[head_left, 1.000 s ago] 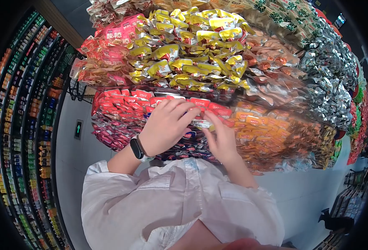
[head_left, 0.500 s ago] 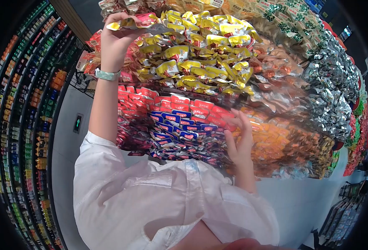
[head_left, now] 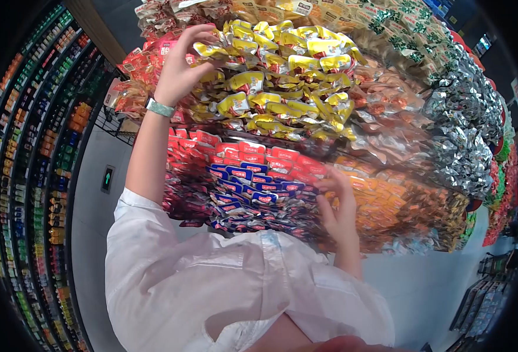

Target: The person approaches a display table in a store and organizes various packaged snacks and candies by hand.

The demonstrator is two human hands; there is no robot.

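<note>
My left hand, with a pale banded watch or bracelet at the wrist, reaches up to the left end of the yellow-and-silver snack packets. Its thumb and fingers are apart, on either side of one yellow packet; no firm grip on it shows. Lower and to the right, my right hand hovers with thumb and fingers spread, slightly blurred. It is nearest the red-topped packets and the orange packets. Blue-topped packets fill the tier below the red ones.
Silver packets and clear brownish packets continue the heaped display to the right. Green-patterned packets lie at the back. Tall shelves of bottles and cans stand at the left, beside a grey floor with a green arrow sign.
My left hand has moved slightly down and right; the packet pinched flat in it earlier is no longer seen there, and its fingers have spread. My right hand is nearly where it was.
</note>
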